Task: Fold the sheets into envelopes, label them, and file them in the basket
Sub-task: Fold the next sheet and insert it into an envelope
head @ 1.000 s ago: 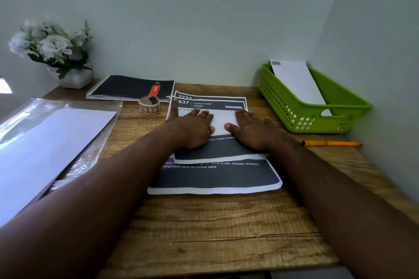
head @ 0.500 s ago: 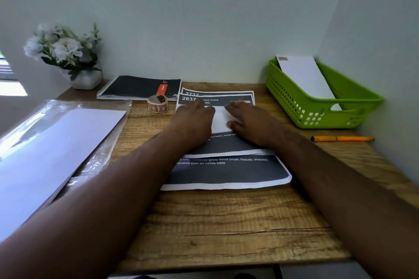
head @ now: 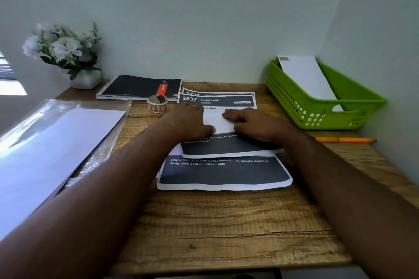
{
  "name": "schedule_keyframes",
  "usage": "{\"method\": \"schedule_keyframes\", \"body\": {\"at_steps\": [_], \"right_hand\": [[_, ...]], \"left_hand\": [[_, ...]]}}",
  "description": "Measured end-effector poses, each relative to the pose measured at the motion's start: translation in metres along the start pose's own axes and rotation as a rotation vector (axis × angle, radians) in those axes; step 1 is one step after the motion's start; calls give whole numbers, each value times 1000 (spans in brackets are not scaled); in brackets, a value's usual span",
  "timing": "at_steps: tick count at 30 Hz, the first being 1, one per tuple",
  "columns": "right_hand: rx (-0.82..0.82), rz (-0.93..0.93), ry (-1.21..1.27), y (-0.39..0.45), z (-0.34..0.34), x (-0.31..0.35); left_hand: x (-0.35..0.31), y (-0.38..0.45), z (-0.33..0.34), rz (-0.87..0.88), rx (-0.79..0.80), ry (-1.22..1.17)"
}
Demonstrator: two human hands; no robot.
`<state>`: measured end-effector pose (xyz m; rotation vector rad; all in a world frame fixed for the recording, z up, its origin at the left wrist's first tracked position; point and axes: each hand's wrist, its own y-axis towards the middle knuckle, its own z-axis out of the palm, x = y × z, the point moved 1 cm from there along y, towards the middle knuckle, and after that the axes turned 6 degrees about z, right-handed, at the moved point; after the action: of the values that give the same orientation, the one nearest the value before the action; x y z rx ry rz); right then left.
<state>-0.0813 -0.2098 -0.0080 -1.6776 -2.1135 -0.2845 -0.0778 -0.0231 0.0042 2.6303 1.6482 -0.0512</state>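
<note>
Hands, your left hand (head: 192,120) and right hand (head: 251,123), are pressing flat, gripping nothing, on the printed sheet (head: 226,147) beside the green basket (head: 317,111); uneven pressure is risking a crooked crease.

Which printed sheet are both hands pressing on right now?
The top sheet headed 2637 LIVING ROOM, under the left hand and right hand. The others lie beneath it.

Both hands, left (head: 189,120) and right (head: 254,123), lie flat, palms down, arms outstretched.
</note>
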Motion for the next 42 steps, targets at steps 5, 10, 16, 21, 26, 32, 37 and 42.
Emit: {"method": "schedule_keyframes", "body": {"at_steps": [5,10,16,21,26,32,37,42], "right_hand": [[-8,40,-100,-4,-8,-14],[-49,67,-112,-4,-14,-21],[-129,147,-149,4,-20,-26],[-333,-12,-184,4,-24,-19],[-674,-264,63,-1,-28,-14],[-768,-399,22,-12,-37,-8],[-188,-251,49,-9,-27,-18],[-28,-183,29,-4,-23,-18]], "left_hand": [[6,-1,-3,-6,41,-45],[18,2,-4,-3,32,-86],[25,8,-7,-18,40,-174],[23,9,-5,29,-150,-194],[3,1,-16,144,-564,-74],[-10,0,-15,317,-722,-96],[-12,1,-2,243,-313,-262],[-13,9,8,221,-196,-358]]}}
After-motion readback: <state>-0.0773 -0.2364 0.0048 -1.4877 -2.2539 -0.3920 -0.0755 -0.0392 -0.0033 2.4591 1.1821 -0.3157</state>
